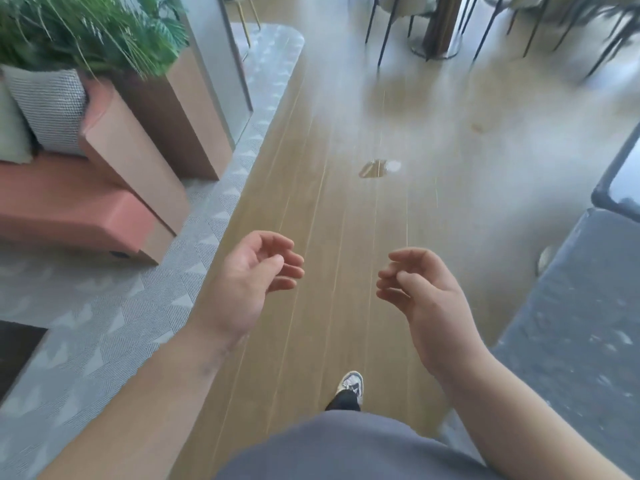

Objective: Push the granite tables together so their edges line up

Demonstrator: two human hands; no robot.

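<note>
A dark speckled granite table (575, 327) fills the lower right, its left edge running up toward a second dark-rimmed table (620, 181) at the right edge of the view. My left hand (249, 278) and my right hand (419, 289) hang in front of me over the wooden floor, palms facing each other, fingers loosely curled, holding nothing. Neither hand touches a table; my right hand is a short way left of the granite table's edge.
A salmon sofa (79, 216) with cushions and a tall planter (166, 109) with green plants stand at left on a grey patterned carpet (104, 323). Dark chair legs (388, 26) and a table column (440, 26) stand at the far end. My shoe (351, 384) is on the wooden floor.
</note>
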